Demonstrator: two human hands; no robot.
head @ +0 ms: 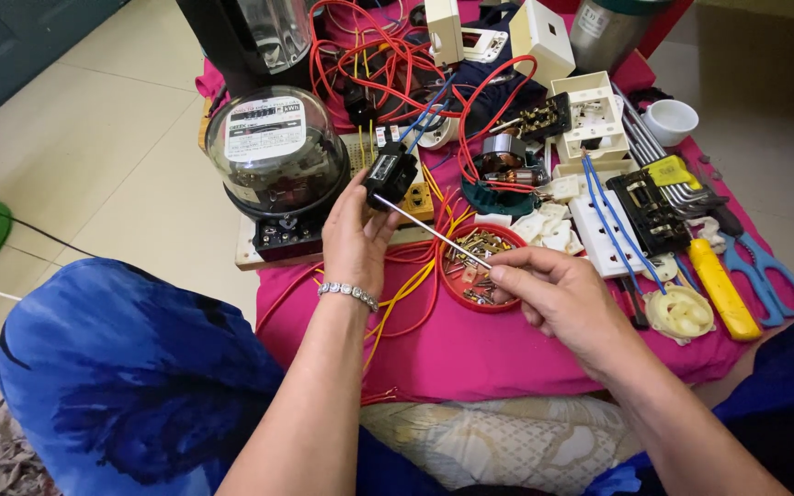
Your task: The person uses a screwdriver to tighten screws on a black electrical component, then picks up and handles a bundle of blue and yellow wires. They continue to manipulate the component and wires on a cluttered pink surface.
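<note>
R hand (564, 298) pinches a thin screwdriver (434, 231) by the shaft end, tip at the black breaker (391, 173). L hand (353, 237) grips the breaker, steadying it over pink cloth (470, 354). Red screw dish (470, 298) close below; meter (277, 152) beyond.

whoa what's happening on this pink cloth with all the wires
A person sits over a pink cloth strewn with electrical parts. The left hand holds up a small black switch-like component, and the right hand points a thin metal screwdriver shaft into it. Beside them sit a glass-domed electricity meter and a red round dish of small screws.
</note>
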